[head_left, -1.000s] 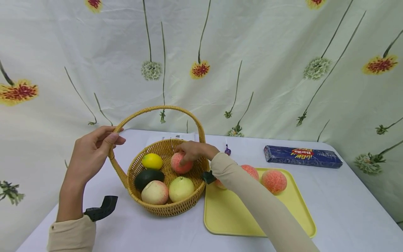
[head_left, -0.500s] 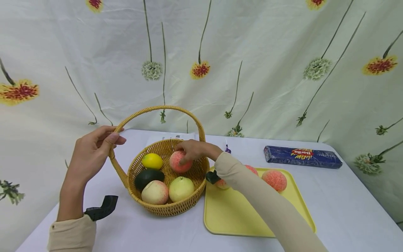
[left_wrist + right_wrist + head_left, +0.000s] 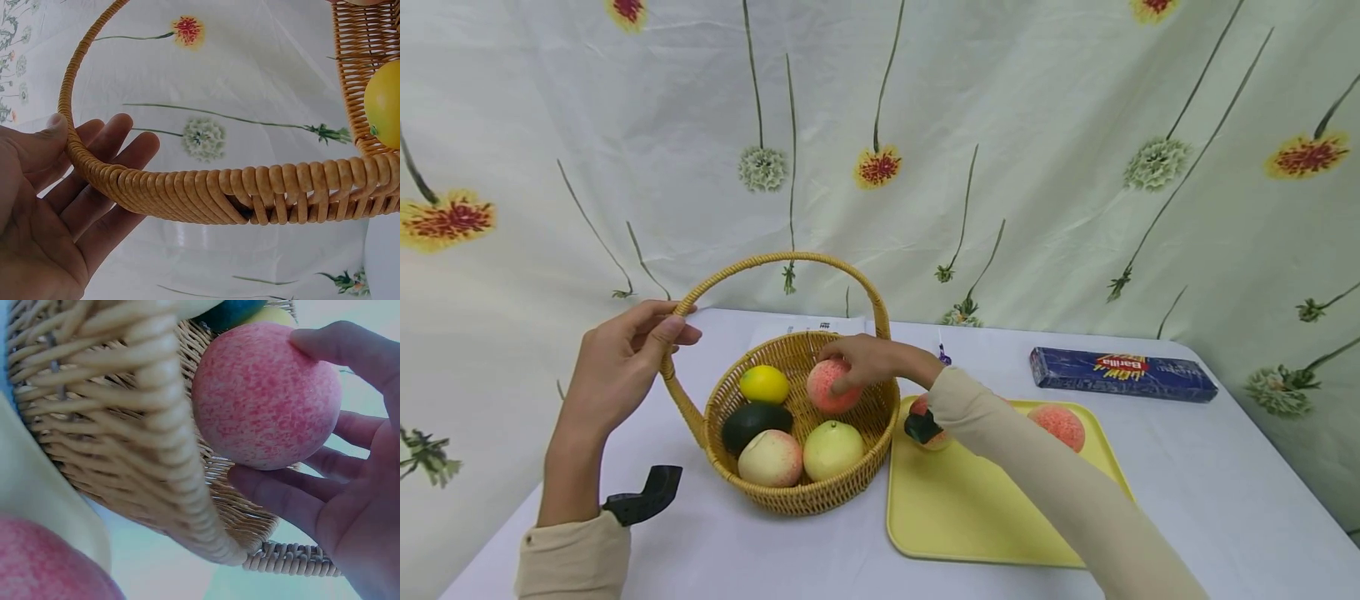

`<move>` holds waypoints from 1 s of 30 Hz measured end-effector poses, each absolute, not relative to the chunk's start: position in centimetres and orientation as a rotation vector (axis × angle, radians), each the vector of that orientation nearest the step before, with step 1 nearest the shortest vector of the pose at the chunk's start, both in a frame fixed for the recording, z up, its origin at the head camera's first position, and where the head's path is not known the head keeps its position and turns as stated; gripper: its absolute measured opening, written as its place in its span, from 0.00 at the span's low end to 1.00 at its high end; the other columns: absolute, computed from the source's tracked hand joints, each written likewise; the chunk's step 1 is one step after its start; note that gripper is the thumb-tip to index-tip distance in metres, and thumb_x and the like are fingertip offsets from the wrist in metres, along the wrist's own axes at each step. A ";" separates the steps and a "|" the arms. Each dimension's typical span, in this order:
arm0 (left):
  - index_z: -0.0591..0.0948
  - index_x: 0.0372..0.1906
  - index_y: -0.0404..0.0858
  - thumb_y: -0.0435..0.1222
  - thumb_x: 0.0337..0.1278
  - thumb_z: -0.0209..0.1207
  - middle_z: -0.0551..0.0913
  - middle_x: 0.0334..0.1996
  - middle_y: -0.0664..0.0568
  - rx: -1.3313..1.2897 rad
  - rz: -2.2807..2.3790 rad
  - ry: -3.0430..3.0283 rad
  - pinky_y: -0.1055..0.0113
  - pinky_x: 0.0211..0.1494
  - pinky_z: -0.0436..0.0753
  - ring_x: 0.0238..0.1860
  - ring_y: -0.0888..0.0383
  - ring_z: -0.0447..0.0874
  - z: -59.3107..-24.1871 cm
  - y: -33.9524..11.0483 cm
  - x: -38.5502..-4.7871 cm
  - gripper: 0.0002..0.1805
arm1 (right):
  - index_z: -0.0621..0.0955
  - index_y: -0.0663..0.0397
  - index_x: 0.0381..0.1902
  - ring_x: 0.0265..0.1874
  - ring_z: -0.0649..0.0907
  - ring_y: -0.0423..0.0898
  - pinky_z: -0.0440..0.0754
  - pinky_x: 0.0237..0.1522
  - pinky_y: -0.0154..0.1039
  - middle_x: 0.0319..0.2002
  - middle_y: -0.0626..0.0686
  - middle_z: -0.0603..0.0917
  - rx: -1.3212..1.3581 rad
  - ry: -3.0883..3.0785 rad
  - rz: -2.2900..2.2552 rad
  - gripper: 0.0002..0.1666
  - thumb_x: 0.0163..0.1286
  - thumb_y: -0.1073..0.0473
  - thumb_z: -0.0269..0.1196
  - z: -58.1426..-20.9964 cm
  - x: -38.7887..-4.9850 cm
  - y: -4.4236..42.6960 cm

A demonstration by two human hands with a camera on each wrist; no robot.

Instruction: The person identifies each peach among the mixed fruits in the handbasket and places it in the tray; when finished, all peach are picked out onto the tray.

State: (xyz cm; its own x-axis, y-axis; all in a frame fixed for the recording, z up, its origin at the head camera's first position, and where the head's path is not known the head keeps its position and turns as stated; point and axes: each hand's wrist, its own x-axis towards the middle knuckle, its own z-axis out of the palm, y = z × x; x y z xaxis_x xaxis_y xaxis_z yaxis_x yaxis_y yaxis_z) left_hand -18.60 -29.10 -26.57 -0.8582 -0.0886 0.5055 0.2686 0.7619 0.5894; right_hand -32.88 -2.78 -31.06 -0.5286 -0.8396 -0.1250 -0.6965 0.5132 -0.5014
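- One round peach (image 3: 826, 387), speckled pink and red, is held within the woven wicker basket (image 3: 808, 502), toward its far right side.
- Right hand (image 3: 874, 358) grips it, thumb and fingers spread around its curve.
- Left hand (image 3: 621, 362) pinches the arched, coil-wrapped handle (image 3: 793, 256) between thumb and loosely bent fingers.
- Smooth yellow lemon (image 3: 764, 385) touches a dark, oval avocado (image 3: 756, 426) nearby.

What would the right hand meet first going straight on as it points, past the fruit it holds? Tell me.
Beyond the pink fruit it grips, the right hand would probably meet the yellow fruit; depth is unclear, so the basket floor might come first.
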 end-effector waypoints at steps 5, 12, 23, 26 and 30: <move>0.78 0.55 0.39 0.44 0.70 0.50 0.86 0.37 0.45 -0.130 -0.915 -2.444 0.84 0.35 0.76 0.35 0.74 0.77 -26.6 -29.1 -18.6 0.18 | 0.70 0.56 0.66 0.52 0.77 0.45 0.76 0.50 0.36 0.60 0.53 0.76 -1.308 2.380 -0.624 0.31 0.65 0.56 0.61 -31.2 -32.5 -1.9; 0.78 0.55 0.39 0.44 0.70 0.50 0.86 0.38 0.44 -0.129 -0.911 -2.447 0.84 0.35 0.76 0.34 0.74 0.77 -26.6 -29.1 -18.6 0.18 | 0.71 0.55 0.65 0.53 0.77 0.45 0.76 0.52 0.37 0.59 0.52 0.76 -1.344 2.407 -0.683 0.31 0.65 0.55 0.61 -31.8 -32.1 -1.0; 0.77 0.55 0.38 0.44 0.70 0.50 0.86 0.39 0.43 -0.134 -0.922 -2.446 0.84 0.35 0.76 0.34 0.75 0.76 -26.6 -29.0 -18.6 0.18 | 0.72 0.53 0.64 0.48 0.79 0.43 0.78 0.47 0.34 0.57 0.51 0.77 -1.307 2.427 -0.877 0.32 0.63 0.55 0.64 -32.6 -30.6 0.4; 0.78 0.55 0.38 0.44 0.70 0.50 0.86 0.38 0.43 -0.139 -0.920 -2.442 0.84 0.35 0.77 0.34 0.75 0.77 -26.6 -29.1 -18.6 0.18 | 0.72 0.52 0.64 0.47 0.80 0.43 0.79 0.46 0.35 0.57 0.52 0.77 -1.294 2.416 -0.948 0.32 0.62 0.54 0.65 -32.7 -30.3 0.7; 0.78 0.54 0.38 0.44 0.70 0.50 0.86 0.39 0.42 -0.140 -0.922 -2.440 0.83 0.35 0.77 0.34 0.76 0.77 -26.6 -29.1 -18.6 0.18 | 0.72 0.50 0.64 0.46 0.81 0.43 0.80 0.45 0.35 0.56 0.51 0.78 -1.284 2.433 -0.994 0.33 0.61 0.53 0.64 -32.9 -30.2 1.1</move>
State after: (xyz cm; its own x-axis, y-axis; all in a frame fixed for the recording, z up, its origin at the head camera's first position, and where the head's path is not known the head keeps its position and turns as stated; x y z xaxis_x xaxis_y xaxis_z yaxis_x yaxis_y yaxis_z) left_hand -18.58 -29.07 -26.58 -0.8577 -0.0850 0.5071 0.2717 0.7623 0.5874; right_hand -30.21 1.07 -32.95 -0.5960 -0.7946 0.1158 -0.6485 0.3913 -0.6530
